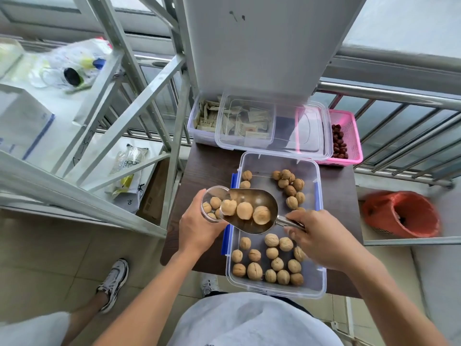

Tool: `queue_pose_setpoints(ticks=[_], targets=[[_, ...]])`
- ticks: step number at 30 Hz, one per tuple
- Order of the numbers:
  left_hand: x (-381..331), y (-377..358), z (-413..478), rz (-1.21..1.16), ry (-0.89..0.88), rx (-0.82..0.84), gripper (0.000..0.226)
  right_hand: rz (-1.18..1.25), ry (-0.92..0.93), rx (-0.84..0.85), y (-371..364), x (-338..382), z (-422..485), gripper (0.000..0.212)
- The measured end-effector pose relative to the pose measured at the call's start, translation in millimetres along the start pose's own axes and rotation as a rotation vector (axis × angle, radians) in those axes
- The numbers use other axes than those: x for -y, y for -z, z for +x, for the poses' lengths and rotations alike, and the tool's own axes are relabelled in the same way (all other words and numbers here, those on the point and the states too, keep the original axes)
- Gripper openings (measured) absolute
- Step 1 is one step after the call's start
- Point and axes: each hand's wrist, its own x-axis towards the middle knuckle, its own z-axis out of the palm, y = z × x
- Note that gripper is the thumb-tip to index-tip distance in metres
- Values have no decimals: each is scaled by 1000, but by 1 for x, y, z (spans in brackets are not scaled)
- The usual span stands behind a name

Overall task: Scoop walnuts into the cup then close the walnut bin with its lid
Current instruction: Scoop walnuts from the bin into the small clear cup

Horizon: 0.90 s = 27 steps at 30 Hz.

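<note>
A clear plastic walnut bin (321, 260) with blue latches sits open on a dark table, with several walnuts (272, 264) in it. My left hand (197, 227) grips a clear cup (212, 203) at the bin's left edge; a few walnuts lie inside it. My right hand (316, 236) holds the handle of a metal scoop (252, 208) tilted toward the cup's mouth, carrying three walnuts. The bin's clear lid (306, 136) lies behind the bin, resting across the containers at the back.
Behind the bin stand a clear box of paper sachets (199, 121) and a pink basket (349, 136) with red dates. A metal rack (139, 103) stands left, a railing (399, 96) at the back, a red-lined waste bin (401, 213) right. The dark table (199, 166) is small.
</note>
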Motion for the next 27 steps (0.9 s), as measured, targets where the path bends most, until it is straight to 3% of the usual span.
queue_pose_setpoints(ticks=[13,19,24,27], targets=[[10,-1,-2,11,-16,-9,81,8,-73,-44,13,8,-11,23],[12,-2,-4,18,-36,-34,86,108,-110,-123,10,-11,-12,10],[15,-3,-3,12,-32,-55,95,138,-213,-130,-1,-28,-10,13],[13,-2,-2,-48,-10,-48,87,138,-290,-96,-12,-39,-9,14]])
